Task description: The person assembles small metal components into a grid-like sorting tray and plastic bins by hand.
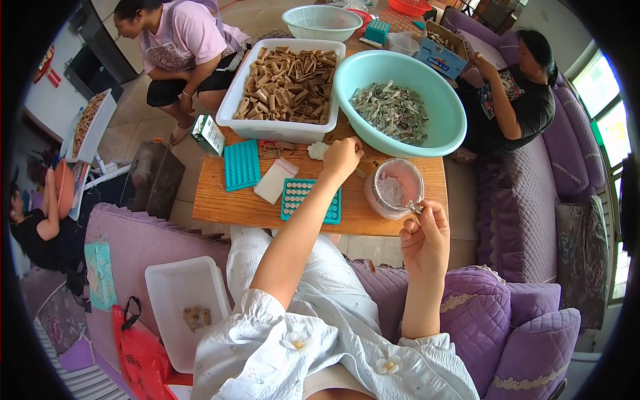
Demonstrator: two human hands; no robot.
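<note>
My left hand [342,159] reaches across the wooden table, its fingers drawn together beside the rim of a mint-green basin [453,141]; what they hold, if anything, is too small to make out. Heaped in that basin are small clear-grey pieces [392,110]. With thumb and fingertips my right hand [425,233] pinches a small shiny grey piece [416,208] at the lip of a clear cup [373,193]. White chips or powder lie in the cup. Under my left forearm sits a teal tray [285,215] with rows of round white pieces in its holes.
A white tub [230,107] full of brown pieces stands at the back. On the table [223,210] lie another teal tray [241,165] and a pale flat packet [276,180]. A white bin [175,280] rests on the sofa at left. Other people sit around the room.
</note>
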